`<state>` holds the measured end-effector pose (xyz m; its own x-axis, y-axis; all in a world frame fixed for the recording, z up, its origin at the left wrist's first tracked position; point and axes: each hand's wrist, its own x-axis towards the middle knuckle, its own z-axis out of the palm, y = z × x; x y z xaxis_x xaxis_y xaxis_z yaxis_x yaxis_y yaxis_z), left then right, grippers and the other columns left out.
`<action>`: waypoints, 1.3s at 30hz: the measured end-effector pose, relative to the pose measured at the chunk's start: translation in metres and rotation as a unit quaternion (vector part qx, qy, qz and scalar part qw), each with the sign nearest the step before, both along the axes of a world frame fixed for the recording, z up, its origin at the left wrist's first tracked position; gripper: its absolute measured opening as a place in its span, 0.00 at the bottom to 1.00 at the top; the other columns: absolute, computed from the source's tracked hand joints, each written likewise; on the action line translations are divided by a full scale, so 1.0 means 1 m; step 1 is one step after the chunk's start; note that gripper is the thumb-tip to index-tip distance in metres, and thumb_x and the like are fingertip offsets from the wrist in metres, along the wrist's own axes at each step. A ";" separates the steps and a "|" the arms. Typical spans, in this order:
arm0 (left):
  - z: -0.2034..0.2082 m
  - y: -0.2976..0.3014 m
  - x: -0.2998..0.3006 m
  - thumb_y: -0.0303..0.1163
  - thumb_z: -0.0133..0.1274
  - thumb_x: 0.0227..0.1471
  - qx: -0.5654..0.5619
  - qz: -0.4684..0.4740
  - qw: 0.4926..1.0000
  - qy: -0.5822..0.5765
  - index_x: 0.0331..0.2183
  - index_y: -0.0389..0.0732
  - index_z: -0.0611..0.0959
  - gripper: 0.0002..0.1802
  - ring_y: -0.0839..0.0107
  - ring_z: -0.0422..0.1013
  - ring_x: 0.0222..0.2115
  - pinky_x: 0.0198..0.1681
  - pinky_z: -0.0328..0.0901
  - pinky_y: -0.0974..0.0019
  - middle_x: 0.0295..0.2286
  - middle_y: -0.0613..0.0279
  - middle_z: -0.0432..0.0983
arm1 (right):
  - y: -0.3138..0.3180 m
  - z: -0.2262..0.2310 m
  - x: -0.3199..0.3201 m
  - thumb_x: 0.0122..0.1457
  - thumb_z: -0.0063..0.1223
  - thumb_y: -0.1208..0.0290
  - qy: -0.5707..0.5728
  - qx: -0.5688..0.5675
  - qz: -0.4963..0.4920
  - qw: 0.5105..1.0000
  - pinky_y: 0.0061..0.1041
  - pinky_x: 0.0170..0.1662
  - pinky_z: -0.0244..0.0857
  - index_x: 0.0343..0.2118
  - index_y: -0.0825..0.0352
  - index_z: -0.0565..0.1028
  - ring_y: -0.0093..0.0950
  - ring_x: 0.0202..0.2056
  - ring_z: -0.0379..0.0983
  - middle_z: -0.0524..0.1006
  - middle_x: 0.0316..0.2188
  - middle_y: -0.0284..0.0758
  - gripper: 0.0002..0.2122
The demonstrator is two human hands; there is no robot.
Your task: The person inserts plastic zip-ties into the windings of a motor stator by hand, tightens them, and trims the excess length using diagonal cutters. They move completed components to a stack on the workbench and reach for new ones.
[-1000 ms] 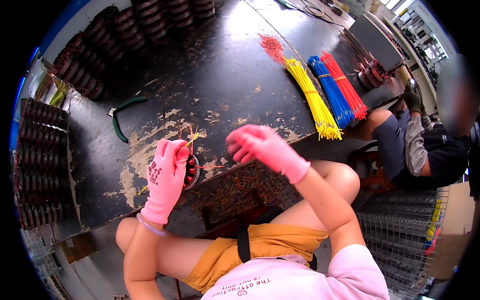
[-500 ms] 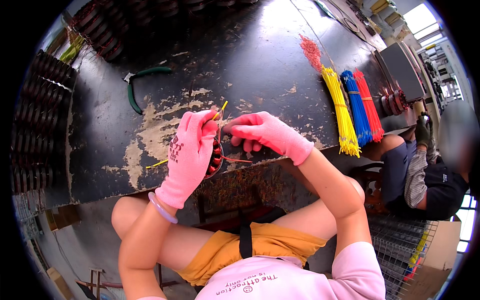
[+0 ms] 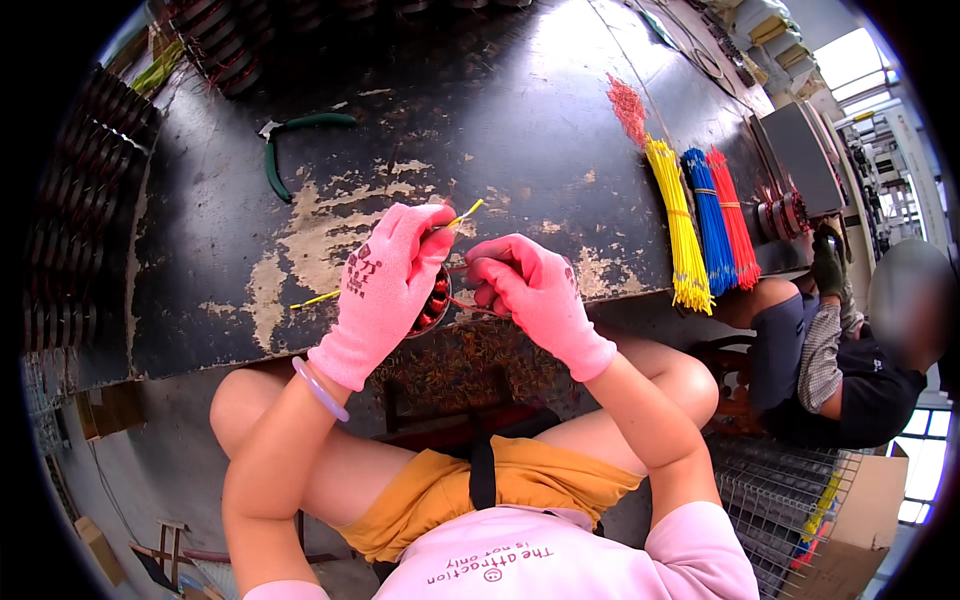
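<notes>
My left hand (image 3: 385,285), in a pink glove, is closed around a small motor stator (image 3: 437,300) with dark red copper windings, near the table's front edge. Between its thumb and fingers a yellow wire (image 3: 467,213) sticks out to the upper right. Another yellow wire end (image 3: 316,300) shows on the other side of that hand. Just right of the stator, my right hand (image 3: 532,295), gloved in pink too, has its fingers pinched together. A thin red lead (image 3: 478,308) runs from the stator to these fingers, whose tips partly hide what they grip.
Green-handled pliers (image 3: 310,121) lie at the back left. On the right are bundles of yellow wires (image 3: 678,230), blue wires (image 3: 709,225) and red wires (image 3: 737,225), near a heap of small red pieces (image 3: 627,108). Stacked stators (image 3: 75,220) line the left. A co-worker (image 3: 850,370) sits at right.
My right hand's fingers, looser before, have closed near the stator at the red lead. The yellow wire's tip by my left hand now leans further right.
</notes>
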<state>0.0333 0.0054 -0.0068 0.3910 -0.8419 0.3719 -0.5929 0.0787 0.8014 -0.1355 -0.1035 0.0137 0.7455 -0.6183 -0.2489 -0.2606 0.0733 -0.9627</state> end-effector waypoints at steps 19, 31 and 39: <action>0.024 0.005 -0.017 0.28 0.61 0.53 0.092 -0.033 0.988 -0.122 0.37 0.41 0.84 0.08 0.57 0.77 0.33 0.35 0.71 0.60 0.36 0.59 0.77 | -0.012 0.006 -0.009 0.62 0.56 0.77 -0.050 -0.150 0.027 0.987 0.23 0.32 0.68 0.40 0.68 0.77 0.21 0.26 0.72 0.78 0.27 0.35 0.05; 0.010 0.002 -0.015 0.28 0.60 0.51 0.072 -0.041 0.988 -0.134 0.34 0.42 0.84 0.05 0.59 0.77 0.33 0.35 0.71 0.61 0.33 0.62 0.79 | -0.021 0.012 -0.006 0.59 0.63 0.68 0.050 -0.162 0.003 0.986 0.24 0.38 0.73 0.45 0.67 0.76 0.23 0.35 0.79 0.81 0.36 0.35 0.14; 0.009 0.000 -0.016 0.27 0.59 0.51 0.073 -0.050 0.987 -0.131 0.34 0.42 0.85 0.05 0.60 0.77 0.33 0.35 0.71 0.61 0.33 0.62 0.80 | -0.023 -0.017 -0.013 0.60 0.58 0.66 0.013 -0.376 0.122 0.919 0.29 0.35 0.74 0.39 0.65 0.80 0.32 0.31 0.80 0.82 0.32 0.36 0.09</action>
